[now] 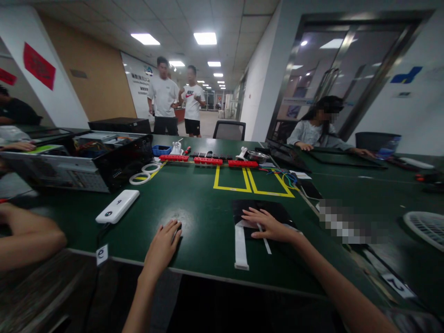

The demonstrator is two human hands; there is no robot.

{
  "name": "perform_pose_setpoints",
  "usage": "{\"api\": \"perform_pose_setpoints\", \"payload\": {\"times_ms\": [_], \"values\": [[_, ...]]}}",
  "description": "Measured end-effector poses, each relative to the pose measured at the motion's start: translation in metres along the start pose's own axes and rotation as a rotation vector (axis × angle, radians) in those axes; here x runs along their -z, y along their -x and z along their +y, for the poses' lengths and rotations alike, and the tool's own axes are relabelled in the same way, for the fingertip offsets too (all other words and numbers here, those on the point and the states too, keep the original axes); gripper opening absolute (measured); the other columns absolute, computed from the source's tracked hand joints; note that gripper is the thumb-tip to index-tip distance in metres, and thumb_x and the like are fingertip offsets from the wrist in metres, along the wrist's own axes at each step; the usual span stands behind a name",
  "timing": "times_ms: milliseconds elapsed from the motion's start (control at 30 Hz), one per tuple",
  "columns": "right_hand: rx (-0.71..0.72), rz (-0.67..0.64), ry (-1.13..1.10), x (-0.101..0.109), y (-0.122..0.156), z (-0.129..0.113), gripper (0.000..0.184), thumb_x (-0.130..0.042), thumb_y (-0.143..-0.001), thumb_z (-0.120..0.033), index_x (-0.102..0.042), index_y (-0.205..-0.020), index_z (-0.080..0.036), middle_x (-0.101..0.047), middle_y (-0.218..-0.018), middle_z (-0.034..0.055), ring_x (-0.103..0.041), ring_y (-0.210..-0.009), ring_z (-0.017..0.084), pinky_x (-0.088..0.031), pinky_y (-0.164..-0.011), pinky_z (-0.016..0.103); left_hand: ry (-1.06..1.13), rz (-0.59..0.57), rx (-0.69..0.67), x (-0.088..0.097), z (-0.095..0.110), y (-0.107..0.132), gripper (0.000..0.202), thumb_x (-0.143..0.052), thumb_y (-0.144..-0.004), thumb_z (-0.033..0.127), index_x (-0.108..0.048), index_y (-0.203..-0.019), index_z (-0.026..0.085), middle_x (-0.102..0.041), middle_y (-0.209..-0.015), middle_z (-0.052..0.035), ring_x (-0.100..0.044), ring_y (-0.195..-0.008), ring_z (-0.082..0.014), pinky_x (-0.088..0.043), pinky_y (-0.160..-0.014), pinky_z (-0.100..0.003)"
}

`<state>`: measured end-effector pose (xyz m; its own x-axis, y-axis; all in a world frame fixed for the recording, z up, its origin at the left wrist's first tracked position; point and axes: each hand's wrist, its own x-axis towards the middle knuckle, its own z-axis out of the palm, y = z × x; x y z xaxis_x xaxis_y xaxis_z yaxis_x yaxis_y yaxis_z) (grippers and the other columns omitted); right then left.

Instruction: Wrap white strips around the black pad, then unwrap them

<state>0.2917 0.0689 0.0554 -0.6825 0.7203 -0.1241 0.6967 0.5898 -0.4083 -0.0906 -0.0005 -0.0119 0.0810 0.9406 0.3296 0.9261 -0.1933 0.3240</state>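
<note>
My left hand [163, 243] rests flat on the green table [208, 203] near its front edge, fingers together and stretched forward, holding nothing. My right hand [268, 225] lies open with fingers spread on a black flat pad [274, 209]. Under and beside that hand lie a white flat ribbon strip [240, 247] running toward the table edge and a thin white strip [265, 240]. The right hand presses on their upper ends.
A white power bank [117, 206] lies left of my hands. Yellow tape outlines [249, 187], red blocks [208, 160], white tape rings [140, 178] and an open computer case [79, 159] sit farther back. Another person's arm [27, 236] rests at left; a person sits at right, two stand behind.
</note>
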Motion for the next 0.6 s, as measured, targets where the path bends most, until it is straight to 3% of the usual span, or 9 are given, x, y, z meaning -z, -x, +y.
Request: {"api": "perform_pose_setpoints", "payload": {"times_ms": [233,600], "values": [[-0.129,0.151,-0.072,0.006,0.037,0.04,0.064,-0.054,-0.078,-0.057,-0.044,-0.135,-0.029,-0.034,-0.146,0.0072,-0.018,-0.138,0.027,-0.01,-0.108,0.056,-0.016,0.002,-0.011,0.002,0.002,0.0,0.038,-0.036,-0.093,0.032,-0.056,-0.122,0.017,-0.055,-0.132,-0.0106,-0.046,-0.125,-0.021,-0.03,-0.107,-0.044],[-0.203,0.316,-0.074,0.008,0.065,0.068,0.047,-0.052,-0.078,-0.056,-0.067,-0.109,-0.024,-0.051,-0.133,0.0075,-0.035,-0.13,0.028,-0.022,-0.108,0.051,-0.006,0.011,-0.008,0.003,0.004,0.001,0.037,-0.037,-0.093,0.031,-0.056,-0.121,0.019,-0.056,-0.131,-0.0099,-0.046,-0.126,-0.0206,-0.03,-0.107,-0.045]]}}
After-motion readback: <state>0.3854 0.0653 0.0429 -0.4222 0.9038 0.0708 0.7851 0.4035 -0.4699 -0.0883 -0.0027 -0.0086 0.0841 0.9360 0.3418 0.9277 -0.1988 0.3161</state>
